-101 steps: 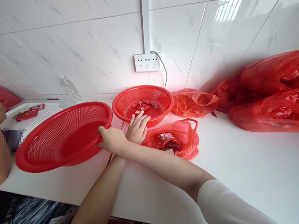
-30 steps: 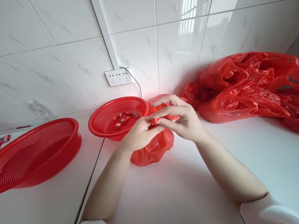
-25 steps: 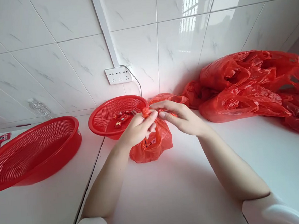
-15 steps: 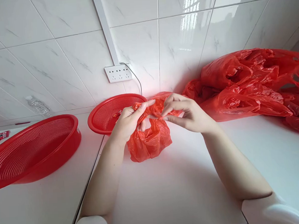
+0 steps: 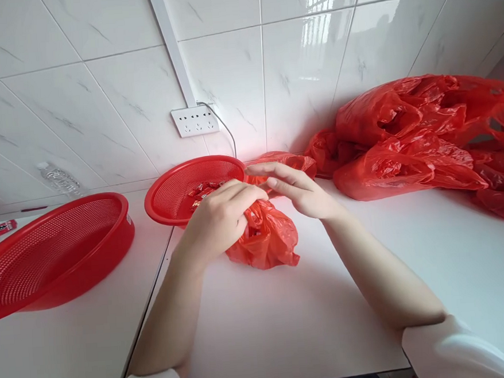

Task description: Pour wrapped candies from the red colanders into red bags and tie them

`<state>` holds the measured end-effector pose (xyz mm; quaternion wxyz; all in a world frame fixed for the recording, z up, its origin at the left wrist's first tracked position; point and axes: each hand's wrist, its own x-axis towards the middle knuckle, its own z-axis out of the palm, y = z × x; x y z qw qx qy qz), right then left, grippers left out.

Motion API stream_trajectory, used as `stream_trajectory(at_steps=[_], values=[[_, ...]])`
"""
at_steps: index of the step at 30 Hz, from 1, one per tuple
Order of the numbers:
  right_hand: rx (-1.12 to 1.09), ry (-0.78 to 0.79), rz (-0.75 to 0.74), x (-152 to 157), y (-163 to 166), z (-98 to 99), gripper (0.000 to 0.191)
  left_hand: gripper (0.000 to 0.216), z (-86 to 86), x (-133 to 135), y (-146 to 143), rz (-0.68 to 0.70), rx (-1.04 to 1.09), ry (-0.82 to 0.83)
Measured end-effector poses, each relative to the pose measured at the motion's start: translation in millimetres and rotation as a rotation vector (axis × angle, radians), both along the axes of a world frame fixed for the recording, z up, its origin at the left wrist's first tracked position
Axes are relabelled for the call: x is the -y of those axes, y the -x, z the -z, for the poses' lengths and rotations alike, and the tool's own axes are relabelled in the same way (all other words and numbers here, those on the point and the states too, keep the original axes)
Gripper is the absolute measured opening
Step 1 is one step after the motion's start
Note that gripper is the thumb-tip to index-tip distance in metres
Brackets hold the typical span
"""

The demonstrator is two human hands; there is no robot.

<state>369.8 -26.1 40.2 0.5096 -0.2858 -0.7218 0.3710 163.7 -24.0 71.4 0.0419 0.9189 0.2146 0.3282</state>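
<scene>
A small red plastic bag (image 5: 268, 242) lies on the white counter in front of me. My left hand (image 5: 219, 220) is closed round its bunched top. My right hand (image 5: 297, 188) hovers just to the right of that grip, fingers stretched out leftward and touching the plastic near the left fingertips. Behind the hands sits a small red mesh basket (image 5: 178, 188) with several wrapped sweets in it.
A large red mesh basket (image 5: 53, 249) stands at the left. A heap of red plastic bags (image 5: 421, 137) fills the back right against the tiled wall. A wall socket (image 5: 194, 121) with a cable and a clear water bottle (image 5: 57, 179) are at the back.
The hands left the baskets and took up the small bag. In the last second the left hand gathered the bag's top and pressed it down, and the right hand's pinch opened.
</scene>
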Motion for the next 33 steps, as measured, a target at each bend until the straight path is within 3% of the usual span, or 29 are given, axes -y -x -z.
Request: stream_trajectory(at_steps=[4,8,12,17,24,29,33], values=[[-0.063,0.046,-0.072,-10,3,8.7,0.036,0.029,13.9,-14,-9,-0.081,0.184,-0.214],[-0.148,0.001,0.049,-13,-7,8.6,0.021,0.016,21.8,-24,-9,-0.103,0.268,-0.226],[-0.121,0.004,0.211,-8,-21,-0.3,0.022,0.01,18.4,-20,-8,-0.209,0.249,-0.033],[-0.071,0.079,0.305,-6,-35,-5.1,0.018,0.032,4.8,-15,2,-0.351,0.141,0.237],[-0.202,0.287,0.319,-16,-92,31.5,0.027,0.032,-13.6,-24,45,-0.363,-0.169,0.645],[-0.194,0.369,0.482,-8,-135,51.6,0.031,0.033,-10.0,-38,50,-0.296,-0.358,0.742],[0.111,0.327,0.618,-4,-134,45.7,0.031,0.032,2.4,-48,44,-0.286,-0.479,0.757]])
